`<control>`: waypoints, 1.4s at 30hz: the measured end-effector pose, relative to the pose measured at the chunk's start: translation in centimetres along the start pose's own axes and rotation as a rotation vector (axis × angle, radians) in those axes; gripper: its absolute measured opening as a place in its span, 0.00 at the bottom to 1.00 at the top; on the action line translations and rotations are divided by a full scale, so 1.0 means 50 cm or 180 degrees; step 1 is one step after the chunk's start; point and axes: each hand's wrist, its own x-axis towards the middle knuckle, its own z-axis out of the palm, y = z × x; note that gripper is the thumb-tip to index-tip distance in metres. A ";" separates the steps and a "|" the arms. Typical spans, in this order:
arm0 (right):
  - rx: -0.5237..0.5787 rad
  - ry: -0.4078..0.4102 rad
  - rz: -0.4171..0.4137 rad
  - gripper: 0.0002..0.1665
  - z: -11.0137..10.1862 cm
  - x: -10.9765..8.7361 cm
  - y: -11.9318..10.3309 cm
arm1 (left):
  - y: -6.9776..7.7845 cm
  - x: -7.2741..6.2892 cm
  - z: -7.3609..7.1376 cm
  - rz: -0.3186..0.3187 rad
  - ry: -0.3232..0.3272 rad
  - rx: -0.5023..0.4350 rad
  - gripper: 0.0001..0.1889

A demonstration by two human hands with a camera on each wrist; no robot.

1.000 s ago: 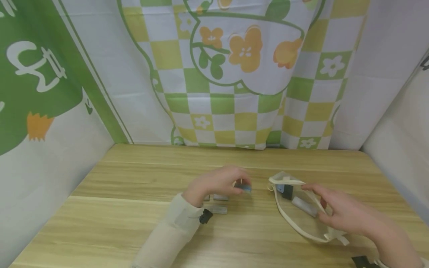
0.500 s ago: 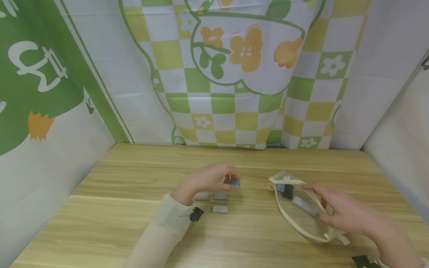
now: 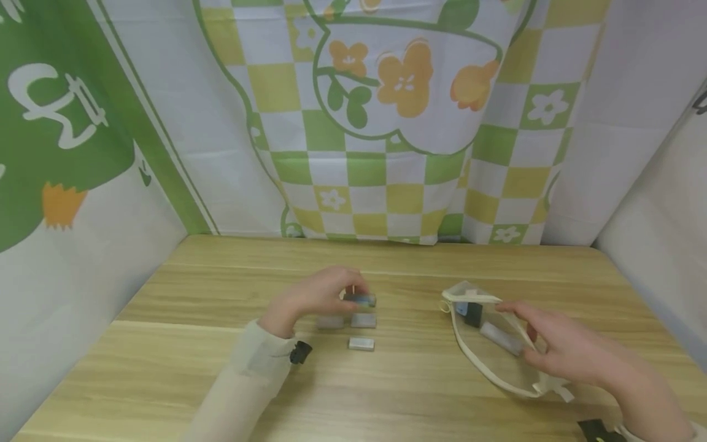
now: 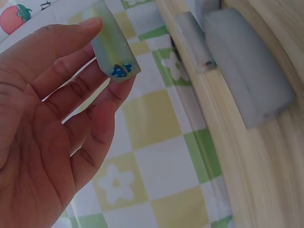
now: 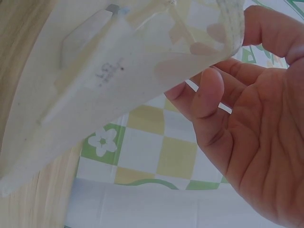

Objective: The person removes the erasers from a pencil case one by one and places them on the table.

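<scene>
Pinching block, motif, left wrist view only

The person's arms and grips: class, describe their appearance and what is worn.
The left sleeve is long and cream, with a black wrist camera at its cuff. Only a pale edge of the right sleeve shows, beside another black camera. The left grip and right grip wear no gloves or visible rings.

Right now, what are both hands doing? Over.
Left hand: holding pale-green rectangular block. Right hand: gripping translucent cream-trimmed pouch by its edge. Possible obstacle: three grey rectangular blocks on wooden table, near left hand.
</scene>
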 end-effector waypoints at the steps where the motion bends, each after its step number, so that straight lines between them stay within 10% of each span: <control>1: -0.0004 0.0008 -0.0002 0.41 0.000 0.000 0.000 | -0.003 -0.002 -0.001 -0.0009 0.0010 -0.0009 0.11; 42: -0.0110 0.0150 -0.0132 0.39 -0.004 -0.003 0.001 | -0.095 -0.022 -0.004 -0.0525 -0.0180 -0.0136 0.07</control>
